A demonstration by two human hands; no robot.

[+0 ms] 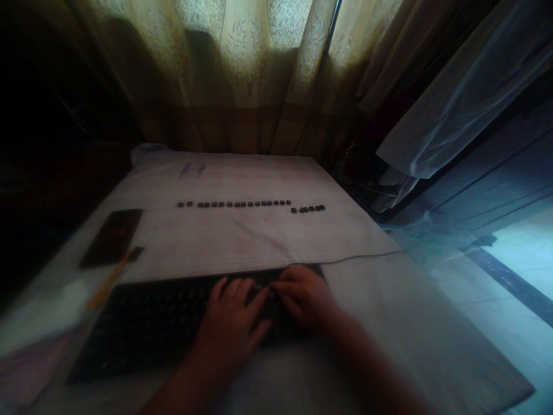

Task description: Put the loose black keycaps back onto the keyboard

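A black keyboard [142, 323] lies on the white-covered table, angled slightly. My left hand [233, 314] rests on its right-hand half, fingers spread over the keys. Beside it, my right hand [305, 294] is over the keyboard's right end, thumb and index finger brought together close to the left fingertips. Whatever sits in that pinch is too small and dark to make out. Beyond the keyboard, several small black keycaps [243, 204] stand in a long row, with a shorter group of keycaps [311, 208] at its right end.
A dark phone-like slab [113, 237] lies at the left, near a thin yellow-handled tool [110, 281] with a dark tip. Pale and pink material [38, 357] occupies the near left corner. A cable [363, 257] runs right from the keyboard. Curtains [246, 75] hang behind the table.
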